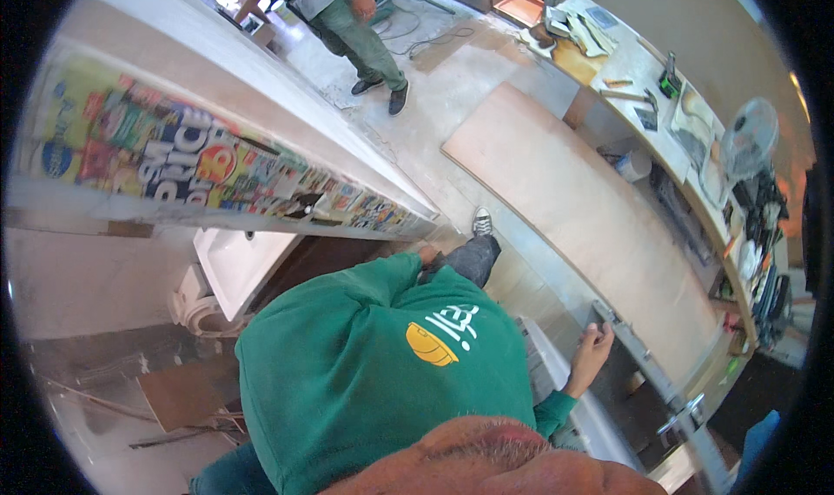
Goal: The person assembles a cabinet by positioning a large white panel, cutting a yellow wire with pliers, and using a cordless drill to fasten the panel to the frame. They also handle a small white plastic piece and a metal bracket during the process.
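Observation:
My right hand (pixel 593 349) is raised beside a grey door edge with a small metal plate (pixel 601 312) on it. Its fingers are loosely bent and apart, and nothing shows in them. Farther down the same edge is a metal door handle (pixel 692 411). My left hand (pixel 427 254) hangs by my thigh, partly behind my green sleeve; its fingers are not clear. Past the door edge, a large wooden panel (pixel 565 178) stretches alongside a cluttered workbench (pixel 627 76).
A person (pixel 352 47) in green trousers stands at the far left. A sheet of colourful printed paper (pixel 208 160) covers the left partition, with a white washbasin (pixel 239 269) behind it. A fan (pixel 749 139) stands at the bench. Cables (pixel 426 43) lie on the far floor.

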A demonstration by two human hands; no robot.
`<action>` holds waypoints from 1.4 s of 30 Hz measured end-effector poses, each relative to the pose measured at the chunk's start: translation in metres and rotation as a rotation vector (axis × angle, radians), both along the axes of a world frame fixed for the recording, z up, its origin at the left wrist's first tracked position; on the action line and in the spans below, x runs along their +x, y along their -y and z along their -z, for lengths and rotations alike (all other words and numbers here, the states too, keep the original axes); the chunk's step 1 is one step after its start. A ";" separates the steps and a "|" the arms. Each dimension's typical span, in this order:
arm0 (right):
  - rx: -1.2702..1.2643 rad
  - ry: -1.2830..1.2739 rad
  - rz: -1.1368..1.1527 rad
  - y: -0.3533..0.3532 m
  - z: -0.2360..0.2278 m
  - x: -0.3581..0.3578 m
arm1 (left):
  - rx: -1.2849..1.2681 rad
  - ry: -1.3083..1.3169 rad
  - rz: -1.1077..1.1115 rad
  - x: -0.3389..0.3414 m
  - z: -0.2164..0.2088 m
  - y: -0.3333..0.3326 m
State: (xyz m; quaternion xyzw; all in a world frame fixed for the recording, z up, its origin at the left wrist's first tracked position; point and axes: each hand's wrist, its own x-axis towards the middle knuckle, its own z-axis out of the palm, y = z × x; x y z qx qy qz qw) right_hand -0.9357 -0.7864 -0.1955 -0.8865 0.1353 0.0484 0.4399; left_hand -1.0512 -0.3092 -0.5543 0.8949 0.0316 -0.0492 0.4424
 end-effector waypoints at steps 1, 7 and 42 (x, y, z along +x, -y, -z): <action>0.014 -0.017 -0.025 -0.008 -0.001 0.012 | 0.012 -0.093 0.005 0.005 0.016 -0.023; -0.098 -0.058 -0.291 -0.087 -0.019 0.147 | -0.649 -0.623 -0.586 0.068 0.010 -0.039; -0.094 0.430 -0.737 -0.459 0.083 0.887 | -0.337 -0.710 -0.860 0.135 -0.172 -0.020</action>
